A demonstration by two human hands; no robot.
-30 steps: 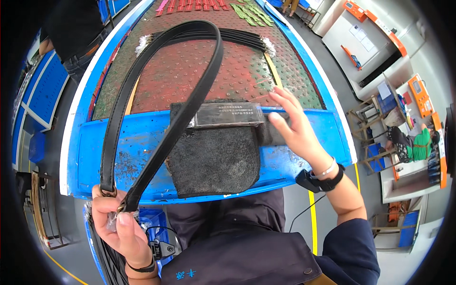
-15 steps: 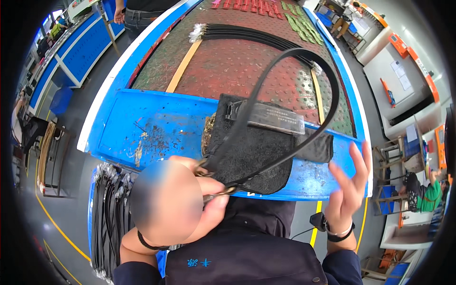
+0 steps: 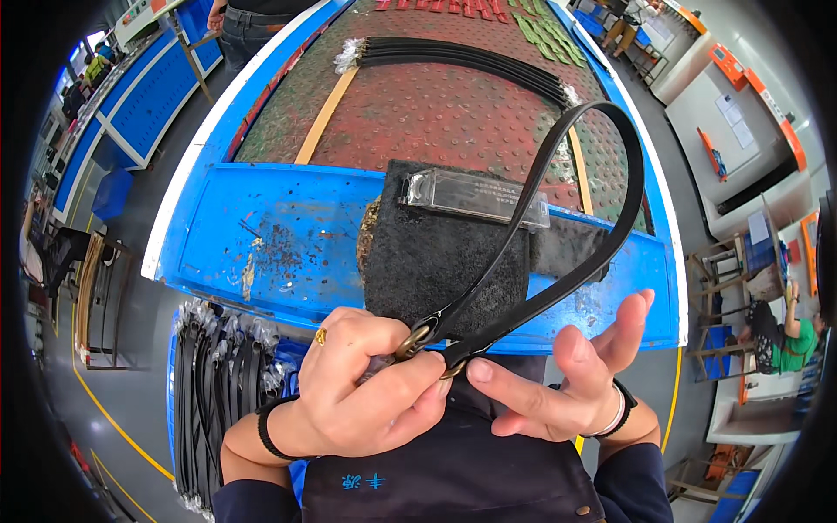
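Observation:
A black strap arches up in a loop over the front of the table. Its two ends, fitted with brass-coloured metal hardware, come together in my left hand, whose fingers are closed around them. My right hand is just to the right, fingers spread, with the index fingertip at or close to the lower metal fitting; whether it touches I cannot tell. Beyond the hands lies a black fabric pad with a clear plastic case on it. A smaller dark cloth block sits to its right.
Farther back, a row of black straps with plastic-wrapped ends lies across two wooden strips on a studded mat. Red pieces and green pieces are behind. More black straps fill a blue container at lower left. Another person stands at far left.
My right hand has come down and left, from out beside the table edge to the strap's metal ends. The strap loop has shifted slightly right and down; my left hand still grips its ends.

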